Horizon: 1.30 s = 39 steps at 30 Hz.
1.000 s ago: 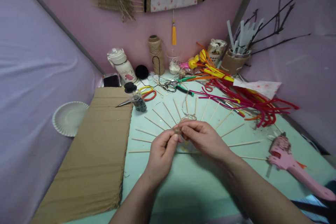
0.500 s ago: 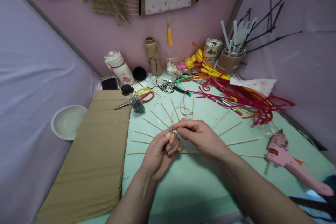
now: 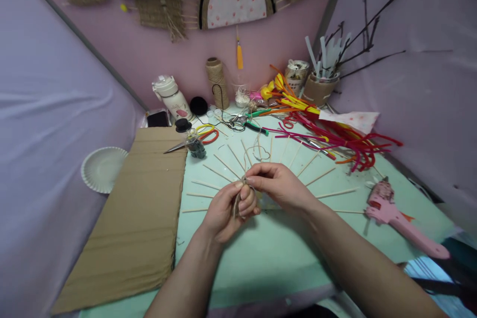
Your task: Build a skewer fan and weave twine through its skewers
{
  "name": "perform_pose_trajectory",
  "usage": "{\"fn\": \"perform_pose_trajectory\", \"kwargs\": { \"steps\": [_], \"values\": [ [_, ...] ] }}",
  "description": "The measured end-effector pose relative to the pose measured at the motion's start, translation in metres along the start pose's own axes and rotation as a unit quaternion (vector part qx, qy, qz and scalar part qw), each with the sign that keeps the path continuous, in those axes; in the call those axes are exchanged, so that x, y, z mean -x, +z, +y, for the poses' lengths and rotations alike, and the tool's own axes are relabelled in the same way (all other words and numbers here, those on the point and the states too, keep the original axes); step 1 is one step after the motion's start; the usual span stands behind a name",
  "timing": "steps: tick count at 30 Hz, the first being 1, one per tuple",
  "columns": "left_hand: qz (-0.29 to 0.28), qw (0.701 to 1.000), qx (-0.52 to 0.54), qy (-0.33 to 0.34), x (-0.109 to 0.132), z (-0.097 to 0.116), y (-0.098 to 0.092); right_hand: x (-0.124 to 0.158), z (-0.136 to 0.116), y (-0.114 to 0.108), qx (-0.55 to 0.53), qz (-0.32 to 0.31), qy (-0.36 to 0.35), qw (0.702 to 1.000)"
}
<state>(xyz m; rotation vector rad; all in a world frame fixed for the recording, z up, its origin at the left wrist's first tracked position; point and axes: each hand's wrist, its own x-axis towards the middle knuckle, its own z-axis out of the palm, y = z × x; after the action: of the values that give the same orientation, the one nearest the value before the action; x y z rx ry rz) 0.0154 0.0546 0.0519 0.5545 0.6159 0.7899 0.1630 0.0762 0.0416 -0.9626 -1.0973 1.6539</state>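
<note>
My left hand (image 3: 233, 208) is closed around a small bundle of brown twine (image 3: 236, 204), whose strands hang out below the thumb. Against the top of that bundle, my right hand (image 3: 274, 184) pinches with thumb and forefinger. A thin length of the twine loops loosely on the table beyond my fingers. Under and around both hands, thin wooden sticks (image 3: 326, 176) fan out in a half circle on the pale green table (image 3: 261, 263). The middle of the fan is mostly covered by my hands.
A corrugated cardboard sheet (image 3: 126, 218) lies left, beside a paper plate (image 3: 102, 170). Scissors (image 3: 177, 147), a small jar (image 3: 196, 146), a twine spool (image 3: 216, 82) and a white bottle (image 3: 171, 99) stand or lie behind. Rightward are pipe cleaners (image 3: 357, 144) and a pink glue gun (image 3: 406, 226).
Strands of twine now show below my left thumb. My right fingers have shifted slightly at the top of the bundle. The whole view has shifted a little.
</note>
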Motion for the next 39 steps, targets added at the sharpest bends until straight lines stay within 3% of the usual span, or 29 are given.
{"fn": "perform_pose_trajectory", "kwargs": {
  "steps": [9,12,19,32,39],
  "values": [
    [0.021,0.970,-0.221,0.104,0.002,-0.001,-0.006,0.005,-0.002,0.004,-0.062,-0.110,-0.018,0.992],
    [0.044,0.941,-0.290,0.168,0.001,-0.002,-0.007,0.006,-0.003,0.006,-0.032,-0.086,-0.049,0.995],
    [0.096,0.884,-0.354,0.288,-0.001,-0.008,-0.009,0.009,-0.006,0.012,0.097,0.061,-0.163,0.980],
    [0.134,0.796,-0.486,0.335,-0.003,-0.009,-0.010,0.014,-0.003,0.011,0.266,0.090,-0.292,0.914],
    [0.140,0.742,-0.549,0.359,-0.006,-0.011,-0.014,0.013,0.000,0.010,0.292,0.094,-0.300,0.903]
  ]
}}
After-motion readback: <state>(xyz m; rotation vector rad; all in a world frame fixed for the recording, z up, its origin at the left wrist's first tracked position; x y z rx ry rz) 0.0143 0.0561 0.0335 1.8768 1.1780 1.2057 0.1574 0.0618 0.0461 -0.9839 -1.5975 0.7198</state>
